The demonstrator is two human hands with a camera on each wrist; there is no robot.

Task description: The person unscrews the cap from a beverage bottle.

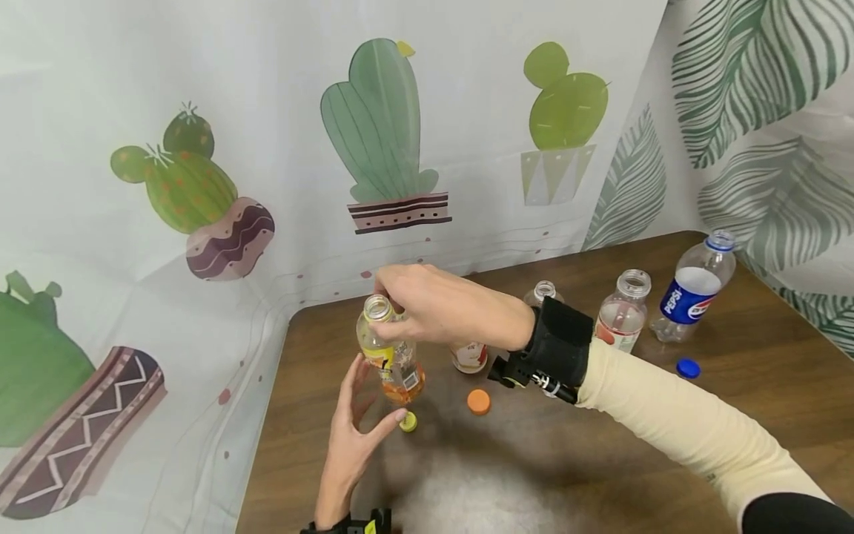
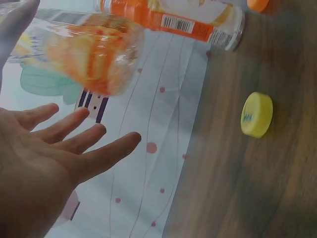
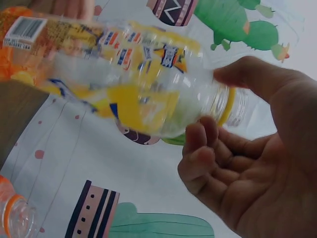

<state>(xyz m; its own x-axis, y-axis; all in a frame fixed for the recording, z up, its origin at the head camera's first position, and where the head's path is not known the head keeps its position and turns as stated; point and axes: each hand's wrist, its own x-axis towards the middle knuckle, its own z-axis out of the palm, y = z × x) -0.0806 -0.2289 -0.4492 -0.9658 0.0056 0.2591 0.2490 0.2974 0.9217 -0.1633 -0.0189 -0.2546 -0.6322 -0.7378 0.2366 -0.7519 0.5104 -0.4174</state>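
A clear drink bottle with a yellow label [image 1: 383,360] hangs above the left part of the table, uncapped, its lower part showing orange. My right hand [image 1: 430,304] pinches it around the neck, thumb on one side and fingers on the other, as the right wrist view shows at the bottle's yellow neck ring [image 3: 228,106]. Close by, my left hand [image 1: 353,437] has its fingers spread around the bottle's side; in the left wrist view the fingers [image 2: 106,156] are apart from it. A small yellow cap [image 2: 257,115] lies on the wood below, near the left thumb.
Behind the right hand stands an orange-labelled bottle [image 1: 470,357], with an orange cap [image 1: 478,401] in front. Further right are an uncapped bottle [image 1: 545,291], a red-and-white-labelled bottle [image 1: 620,317], a Pepsi bottle [image 1: 694,293] and a blue cap [image 1: 688,368]. A cactus-print cloth [image 1: 280,133] backs the table.
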